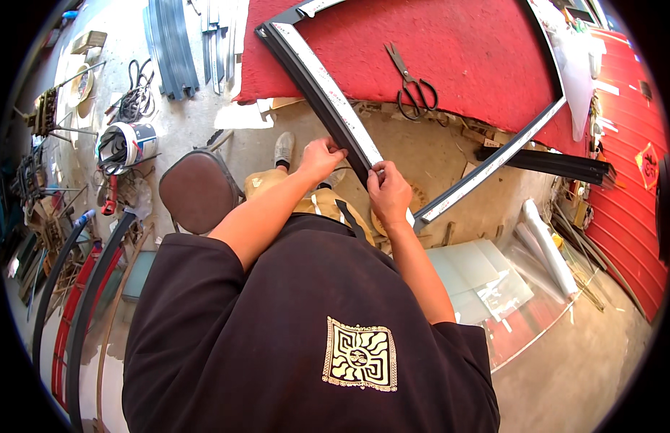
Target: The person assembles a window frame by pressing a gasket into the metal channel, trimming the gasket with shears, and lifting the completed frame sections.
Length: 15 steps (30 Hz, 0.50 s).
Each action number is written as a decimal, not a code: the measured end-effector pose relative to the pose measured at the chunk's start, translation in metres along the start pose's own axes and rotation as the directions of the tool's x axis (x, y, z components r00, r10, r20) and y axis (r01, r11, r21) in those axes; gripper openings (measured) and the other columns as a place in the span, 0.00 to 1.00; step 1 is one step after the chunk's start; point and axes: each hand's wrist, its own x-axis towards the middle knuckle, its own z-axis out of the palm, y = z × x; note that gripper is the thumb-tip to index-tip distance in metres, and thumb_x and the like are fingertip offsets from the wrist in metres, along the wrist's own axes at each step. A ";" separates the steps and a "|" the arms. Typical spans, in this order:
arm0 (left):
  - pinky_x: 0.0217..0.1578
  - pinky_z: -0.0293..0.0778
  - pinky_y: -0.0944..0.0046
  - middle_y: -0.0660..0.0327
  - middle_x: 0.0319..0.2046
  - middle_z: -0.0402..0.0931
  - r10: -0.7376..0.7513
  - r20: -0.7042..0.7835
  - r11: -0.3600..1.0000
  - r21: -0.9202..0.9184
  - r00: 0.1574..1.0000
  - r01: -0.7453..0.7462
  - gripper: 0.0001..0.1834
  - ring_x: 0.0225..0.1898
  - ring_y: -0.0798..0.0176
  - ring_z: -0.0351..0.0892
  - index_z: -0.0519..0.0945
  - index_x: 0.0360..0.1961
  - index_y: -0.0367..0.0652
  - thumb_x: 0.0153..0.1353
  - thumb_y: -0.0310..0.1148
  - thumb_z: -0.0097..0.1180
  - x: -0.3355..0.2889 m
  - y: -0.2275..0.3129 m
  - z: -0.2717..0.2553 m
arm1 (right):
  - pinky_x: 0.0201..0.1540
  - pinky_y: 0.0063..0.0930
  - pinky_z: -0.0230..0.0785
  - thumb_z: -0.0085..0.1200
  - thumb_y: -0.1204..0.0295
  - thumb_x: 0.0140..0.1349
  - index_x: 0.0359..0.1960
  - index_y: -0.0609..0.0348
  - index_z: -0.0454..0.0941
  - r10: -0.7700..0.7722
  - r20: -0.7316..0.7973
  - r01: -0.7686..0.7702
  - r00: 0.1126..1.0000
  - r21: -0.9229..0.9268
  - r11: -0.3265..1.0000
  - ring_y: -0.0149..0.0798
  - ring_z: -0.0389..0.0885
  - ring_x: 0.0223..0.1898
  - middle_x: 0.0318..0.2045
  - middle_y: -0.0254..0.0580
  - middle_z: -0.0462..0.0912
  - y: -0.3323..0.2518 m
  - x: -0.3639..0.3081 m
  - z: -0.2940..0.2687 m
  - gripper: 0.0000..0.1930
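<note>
A dark metal window frame [327, 90] with white film along its face rests partly on the red-covered table [472, 50], its near corner jutting out toward me. My right hand [390, 193] is closed around the near end of its left bar, thumb on the white face. At the bar's outer side is my left hand [321, 160], fingers pinched together at the dark edge. Whether a thin strip sits between those fingers, I cannot make out. Inside the frame's outline, a pair of scissors with black handles [400, 61] lies on the red cover, handles toward me.
A round brown stool [198, 189] stands left of my legs. Further left are a white bucket [138, 141], coiled cable [135, 94] and long metal profiles [173, 47]. Glass sheets [465, 270] and a plastic-wrapped roll [549, 245] lie to the right. Dark profiles [558, 164] jut from under the table.
</note>
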 end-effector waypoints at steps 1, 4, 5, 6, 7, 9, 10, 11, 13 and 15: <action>0.45 0.81 0.55 0.52 0.37 0.91 -0.009 -0.017 0.999 0.038 1.000 0.010 0.18 0.41 0.53 0.91 0.90 0.43 0.37 0.60 0.41 0.72 -0.001 0.004 0.000 | 0.33 0.44 0.75 0.65 0.68 0.65 0.40 0.48 0.82 0.000 -0.003 0.000 1.000 0.017 1.000 0.50 0.85 0.29 0.27 0.40 0.85 0.001 0.000 0.000 0.05; 0.46 0.81 0.53 0.51 0.38 0.91 -0.008 -0.072 0.995 0.094 0.997 0.015 0.18 0.42 0.50 0.91 0.90 0.44 0.38 0.60 0.41 0.71 -0.007 0.013 0.005 | 0.33 0.44 0.75 0.65 0.68 0.66 0.39 0.48 0.82 0.000 -0.001 0.000 1.000 0.010 1.000 0.50 0.85 0.29 0.28 0.40 0.85 0.002 0.001 -0.001 0.05; 0.47 0.81 0.53 0.51 0.38 0.91 0.002 -0.109 0.994 0.111 0.994 0.011 0.18 0.43 0.49 0.91 0.90 0.45 0.38 0.60 0.41 0.71 -0.010 0.014 0.007 | 0.33 0.44 0.75 0.65 0.68 0.66 0.39 0.48 0.82 0.000 -0.002 0.000 1.000 0.011 1.000 0.50 0.85 0.29 0.28 0.40 0.85 0.001 0.000 -0.001 0.05; 0.47 0.81 0.53 0.51 0.38 0.91 0.001 -0.113 0.994 0.110 0.994 0.012 0.18 0.43 0.49 0.91 0.90 0.45 0.38 0.60 0.41 0.71 -0.012 0.008 0.009 | 0.33 0.44 0.75 0.65 0.68 0.66 0.39 0.48 0.82 -0.014 -0.005 0.014 1.000 0.007 1.000 0.50 0.85 0.29 0.27 0.40 0.85 0.000 0.000 -0.002 0.05; 0.47 0.82 0.52 0.51 0.38 0.91 0.038 -0.106 0.995 0.095 0.994 -0.028 0.19 0.43 0.49 0.91 0.90 0.45 0.38 0.60 0.42 0.71 -0.013 0.000 0.012 | 0.33 0.44 0.75 0.65 0.68 0.66 0.39 0.48 0.82 -0.028 -0.009 0.028 1.000 0.004 1.000 0.50 0.85 0.29 0.27 0.40 0.85 0.000 -0.001 -0.002 0.05; 0.47 0.82 0.52 0.51 0.37 0.91 0.075 -0.098 0.994 0.081 0.992 -0.067 0.19 0.43 0.50 0.91 0.89 0.45 0.38 0.60 0.43 0.71 -0.020 -0.004 0.017 | 0.33 0.44 0.75 0.65 0.68 0.65 0.39 0.48 0.82 -0.040 -0.005 0.040 0.999 0.002 0.999 0.50 0.85 0.29 0.27 0.40 0.85 0.003 0.000 -0.003 0.05; 0.47 0.82 0.53 0.51 0.37 0.91 0.053 -0.091 0.998 0.045 0.994 -0.049 0.19 0.43 0.50 0.91 0.89 0.45 0.38 0.60 0.42 0.72 -0.025 0.000 0.020 | 0.33 0.44 0.75 0.66 0.68 0.65 0.39 0.48 0.82 -0.049 -0.003 0.049 0.999 0.000 0.999 0.49 0.85 0.29 0.27 0.40 0.85 0.004 0.000 -0.003 0.05; 0.46 0.82 0.53 0.52 0.37 0.91 0.032 -0.083 0.999 0.009 0.996 -0.031 0.19 0.42 0.51 0.91 0.89 0.45 0.38 0.60 0.41 0.72 -0.029 0.003 0.021 | 0.33 0.44 0.75 0.66 0.68 0.65 0.39 0.48 0.82 -0.048 -0.003 0.048 0.999 0.001 0.999 0.49 0.85 0.29 0.27 0.40 0.85 0.005 0.000 -0.002 0.05; 0.46 0.82 0.54 0.52 0.37 0.91 0.035 -0.091 0.999 0.001 0.995 -0.035 0.18 0.41 0.52 0.91 0.89 0.46 0.38 0.60 0.40 0.73 -0.026 -0.003 0.025 | 0.33 0.44 0.75 0.66 0.68 0.65 0.39 0.48 0.82 -0.053 0.015 0.053 0.998 0.013 0.998 0.49 0.85 0.28 0.27 0.40 0.85 0.004 0.001 -0.005 0.05; 0.45 0.82 0.56 0.53 0.38 0.91 0.038 -0.101 0.999 -0.007 0.994 -0.039 0.18 0.41 0.54 0.91 0.89 0.47 0.37 0.60 0.38 0.73 -0.020 -0.010 0.026 | 0.33 0.44 0.75 0.66 0.68 0.65 0.39 0.49 0.82 -0.070 0.026 0.070 0.997 0.013 0.997 0.49 0.85 0.28 0.27 0.40 0.85 0.005 0.001 -0.005 0.06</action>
